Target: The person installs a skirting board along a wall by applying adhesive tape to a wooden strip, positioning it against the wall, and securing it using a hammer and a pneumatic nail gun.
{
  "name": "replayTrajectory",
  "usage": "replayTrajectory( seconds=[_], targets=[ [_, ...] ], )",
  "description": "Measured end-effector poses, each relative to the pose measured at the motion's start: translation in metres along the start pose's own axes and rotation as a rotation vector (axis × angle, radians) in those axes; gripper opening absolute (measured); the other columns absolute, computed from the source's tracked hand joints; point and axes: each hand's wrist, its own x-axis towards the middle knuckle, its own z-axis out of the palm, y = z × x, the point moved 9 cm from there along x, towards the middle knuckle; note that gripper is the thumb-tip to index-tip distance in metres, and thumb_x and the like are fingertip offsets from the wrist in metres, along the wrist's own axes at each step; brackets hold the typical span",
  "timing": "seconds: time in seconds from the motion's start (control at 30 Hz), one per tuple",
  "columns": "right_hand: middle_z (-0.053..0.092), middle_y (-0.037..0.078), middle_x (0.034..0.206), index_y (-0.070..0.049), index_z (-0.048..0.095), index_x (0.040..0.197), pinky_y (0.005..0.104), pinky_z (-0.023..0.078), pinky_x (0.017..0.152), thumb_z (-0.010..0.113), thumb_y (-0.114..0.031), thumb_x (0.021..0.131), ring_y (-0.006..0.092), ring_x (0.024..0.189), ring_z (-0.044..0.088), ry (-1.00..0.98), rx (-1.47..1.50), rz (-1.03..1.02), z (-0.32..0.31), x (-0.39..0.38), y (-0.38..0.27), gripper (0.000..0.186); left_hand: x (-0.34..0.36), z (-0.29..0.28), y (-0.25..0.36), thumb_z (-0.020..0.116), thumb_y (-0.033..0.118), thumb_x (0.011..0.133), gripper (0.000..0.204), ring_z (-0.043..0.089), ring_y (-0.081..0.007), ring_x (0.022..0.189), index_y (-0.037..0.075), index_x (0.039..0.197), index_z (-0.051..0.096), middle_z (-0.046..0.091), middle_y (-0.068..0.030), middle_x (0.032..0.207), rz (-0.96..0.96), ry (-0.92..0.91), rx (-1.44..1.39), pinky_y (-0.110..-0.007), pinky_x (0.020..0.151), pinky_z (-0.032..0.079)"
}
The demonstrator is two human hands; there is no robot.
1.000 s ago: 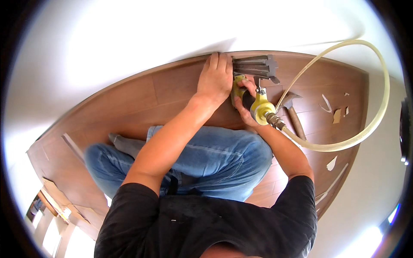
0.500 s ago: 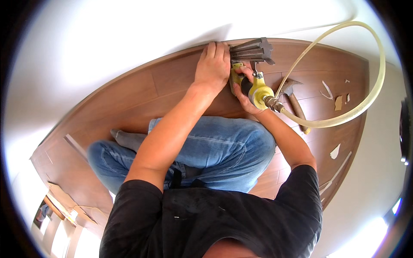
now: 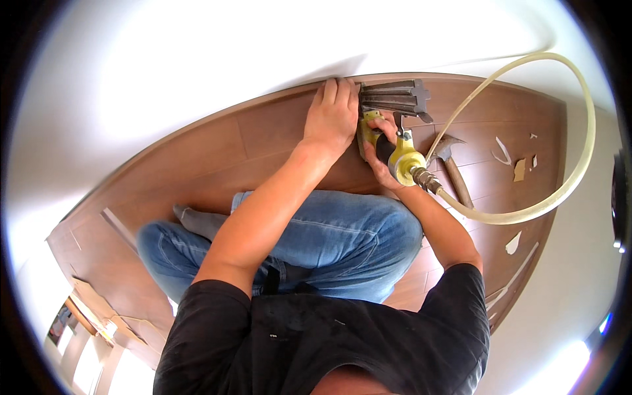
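Observation:
My left hand [image 3: 332, 115] has its fingers pressed together and curled over the brown skirting board [image 3: 253, 103] at the foot of the white wall. My right hand [image 3: 384, 148] grips a yellow pneumatic nail gun [image 3: 406, 158] by its dark handle, just right of my left hand. The gun's dark metal magazine [image 3: 395, 95] lies sideways with its nose at the board, partly hidden by my left fingers. A pale air hose [image 3: 500, 217] loops rightward from the gun's metal coupling. A claw hammer [image 3: 455, 172] lies on the wooden floor [image 3: 204, 148] right of the gun.
I sit cross-legged in jeans [image 3: 336, 230] close to the wall [image 3: 197, 59]. Paper scraps [image 3: 512, 242] and small card pieces [image 3: 519, 170] lie at the right. Flattened cardboard [image 3: 92, 296] is at the lower left, and a light strip [image 3: 117, 227] lies left of my foot.
The whole view shifted up, then partly back down. My hands and the nail gun keep the same places against the board and each other.

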Motion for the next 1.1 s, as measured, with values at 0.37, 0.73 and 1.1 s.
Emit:
replayTrajectory(
  seconds=[0.37, 0.73, 1.1],
  targets=[
    [0.056, 0.018, 0.131, -0.007, 0.048, 0.138, 0.0379, 0.046, 0.102, 0.073, -0.004, 0.084, 0.0314, 0.120, 0.058, -0.033, 0.129, -0.004, 0.006, -0.008, -0.004, 0.059, -0.009, 0.000, 0.006, 0.062, 0.008, 0.086, 0.056, 0.052, -0.0392, 0.126, -0.008, 0.139, 0.053, 0.055, -0.0229, 0.134, 0.036, -0.053, 0.058, -0.046, 0.108, 0.048],
    [0.058, 0.019, 0.138, -0.001, 0.054, 0.142, 0.0430, 0.045, 0.111, 0.077, -0.006, 0.086, 0.0365, 0.132, 0.055, -0.007, -0.161, -0.169, -0.057, -0.024, -0.053, 0.061, -0.031, -0.042, -0.025, 0.063, 0.006, 0.087, 0.061, 0.045, -0.0384, 0.142, -0.003, 0.146, 0.051, 0.047, -0.0229, 0.153, 0.007, -0.184, -0.045, -0.048, 0.120, 0.037],
    [0.063, 0.013, 0.140, -0.012, 0.062, 0.141, 0.0570, 0.040, 0.116, 0.076, -0.005, 0.074, 0.0455, 0.140, 0.047, -0.238, -0.620, -0.381, 0.007, -0.075, -0.223, 0.069, -0.427, -0.327, -0.325, 0.064, 0.010, 0.090, 0.050, 0.052, -0.0387, 0.136, 0.008, 0.140, 0.060, 0.054, -0.0174, 0.149, -0.774, 0.089, 0.337, -0.053, 0.113, 0.041]
  ],
)
